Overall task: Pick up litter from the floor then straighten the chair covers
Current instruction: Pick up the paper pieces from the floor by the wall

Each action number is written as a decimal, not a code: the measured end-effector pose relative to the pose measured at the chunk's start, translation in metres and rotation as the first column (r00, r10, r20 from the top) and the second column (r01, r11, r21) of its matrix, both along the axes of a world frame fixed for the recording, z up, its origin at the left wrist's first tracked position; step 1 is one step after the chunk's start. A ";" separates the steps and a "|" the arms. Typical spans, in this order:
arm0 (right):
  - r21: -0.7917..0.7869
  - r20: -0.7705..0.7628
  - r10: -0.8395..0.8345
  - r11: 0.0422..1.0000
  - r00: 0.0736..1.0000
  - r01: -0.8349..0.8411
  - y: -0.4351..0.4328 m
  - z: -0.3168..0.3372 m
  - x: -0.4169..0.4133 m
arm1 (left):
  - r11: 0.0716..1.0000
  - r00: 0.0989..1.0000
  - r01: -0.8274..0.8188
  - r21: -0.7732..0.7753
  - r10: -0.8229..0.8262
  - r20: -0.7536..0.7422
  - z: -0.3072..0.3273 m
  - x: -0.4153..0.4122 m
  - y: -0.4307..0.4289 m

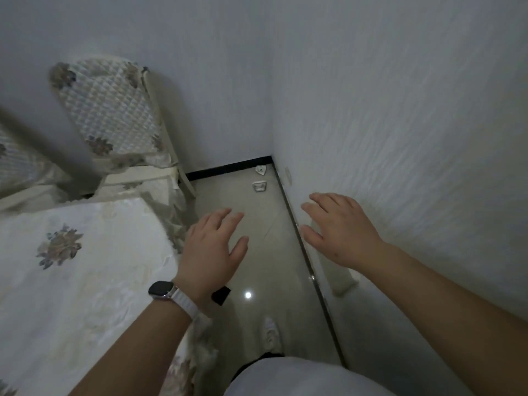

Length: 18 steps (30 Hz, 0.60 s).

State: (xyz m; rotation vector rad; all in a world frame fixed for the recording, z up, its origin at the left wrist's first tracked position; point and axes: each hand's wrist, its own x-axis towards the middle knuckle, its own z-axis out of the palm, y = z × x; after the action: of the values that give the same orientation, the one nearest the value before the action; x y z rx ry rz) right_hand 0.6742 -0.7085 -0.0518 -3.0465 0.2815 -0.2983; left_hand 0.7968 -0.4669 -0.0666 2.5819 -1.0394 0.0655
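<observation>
Both my hands are empty, fingers spread: left by the chair cover, right near the wall. Two litter bits sit in the floor corner.

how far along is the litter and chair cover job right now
Nothing looks done yet. In hand: nothing; left hand and right hand are open and empty above the floor. Left to do: a pale scrap and a second scrap lie near the corner, a black piece lies closer in, and the chair cover looks bunched at the seat.
</observation>
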 end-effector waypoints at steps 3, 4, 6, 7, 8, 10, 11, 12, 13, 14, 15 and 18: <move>-0.041 0.021 -0.002 0.999 1.000 0.003 -0.009 0.011 0.053 | 1.000 1.000 0.023 0.009 -0.023 0.018 0.004 0.061 -0.009; -0.042 0.019 0.009 0.999 1.000 -0.008 -0.012 0.014 0.067 | 1.000 1.000 0.022 0.021 -0.022 0.021 0.006 0.077 -0.013; -0.033 0.008 0.013 0.999 1.000 -0.013 -0.015 0.015 0.092 | 1.000 1.000 0.006 0.009 -0.006 0.002 0.007 0.101 -0.018; -0.035 0.007 0.009 0.999 1.000 -0.009 -0.017 0.014 0.103 | 1.000 1.000 -0.001 -0.011 0.001 -0.001 0.008 0.110 -0.020; -0.038 0.003 0.007 0.999 1.000 -0.007 -0.019 0.013 0.116 | 1.000 1.000 -0.004 -0.026 0.004 0.003 0.008 0.121 -0.022; -0.028 -0.017 0.012 1.000 1.000 -0.012 -0.024 0.011 0.143 | 0.999 1.000 -0.005 -0.040 0.005 0.011 0.007 0.146 -0.027; -0.020 -0.021 0.019 1.000 1.000 -0.019 -0.027 0.009 0.157 | 0.999 1.000 -0.011 -0.040 0.012 0.012 0.005 0.158 -0.029; -0.012 -0.022 0.025 1.000 0.999 -0.026 -0.030 0.007 0.171 | 0.999 1.000 -0.024 -0.034 0.024 0.007 0.003 0.170 -0.030; -0.006 -0.028 0.031 0.999 0.999 -0.032 -0.033 0.003 0.185 | 0.999 0.999 -0.038 -0.023 0.039 0.002 0.001 0.182 -0.033; 0.000 -0.038 0.036 0.999 0.999 -0.036 -0.037 0.000 0.200 | 0.999 0.999 -0.049 -0.010 0.049 -0.003 -0.001 0.195 -0.036; 0.006 -0.043 0.038 0.999 0.998 -0.038 -0.041 -0.004 0.214 | 0.998 0.998 -0.055 0.000 0.055 -0.004 -0.003 0.208 -0.040; 0.044 -0.036 0.048 0.998 0.998 -0.047 -0.056 -0.019 0.258 | 0.998 0.998 -0.059 0.024 0.059 0.002 -0.012 0.252 -0.055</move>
State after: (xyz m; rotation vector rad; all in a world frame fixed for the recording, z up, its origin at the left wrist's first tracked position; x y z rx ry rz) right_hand 0.9326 -0.7650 -0.0711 -3.0138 0.2141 -0.2304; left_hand 1.0484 -0.5223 -0.0786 2.6347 -0.9708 0.0694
